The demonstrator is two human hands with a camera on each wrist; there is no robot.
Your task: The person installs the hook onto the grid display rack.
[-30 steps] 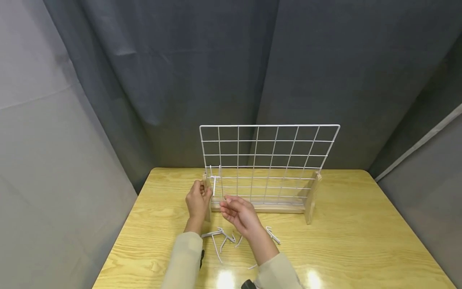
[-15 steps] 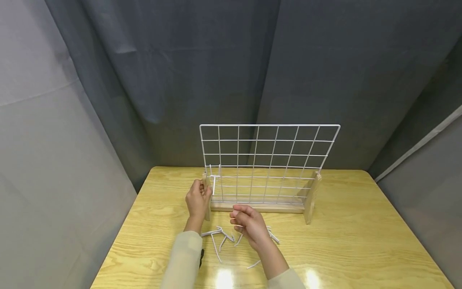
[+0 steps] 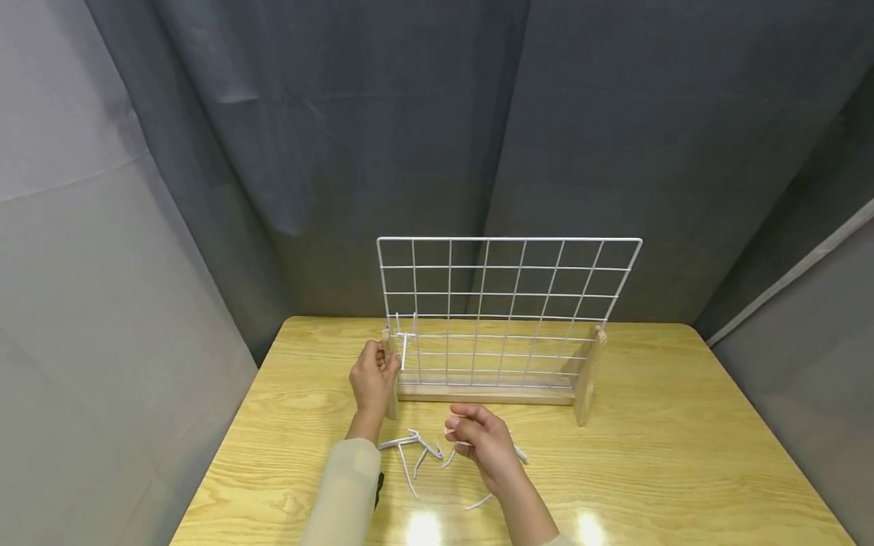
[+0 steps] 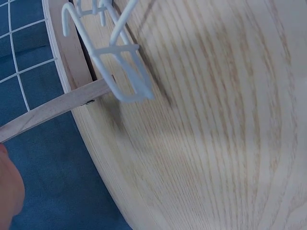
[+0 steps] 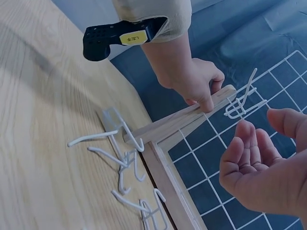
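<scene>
My left hand (image 3: 369, 383) grips the left wooden upright (image 5: 180, 116) of a stand, fingers and thumb at its top end. The stand holds a white wire grid panel (image 3: 485, 267). One white wire hook (image 5: 242, 103) hangs on the grid beside that upright, its prong sticking out towards me. My right hand (image 3: 490, 451) hovers over the table in front of the stand, its fingers loosely bent and nothing between them. Beneath and beside it lie several loose white wire hooks (image 3: 412, 440), partly hidden by the hand. In the left wrist view, loose hooks (image 4: 117, 50) show near the upright.
The wooden table (image 3: 683, 455) extends to both sides of the stand. The stand's second upright (image 3: 589, 379) and its base bar (image 3: 485, 393) rest on the table. Another loose hook (image 3: 520, 453) lies right of my right hand. Dark curtains (image 3: 410, 136) hang behind the table.
My right hand has drawn back from the hook on the grid, moving right and towards me over the loose hooks. My left hand stays on the upright, and the hung hook stays put.
</scene>
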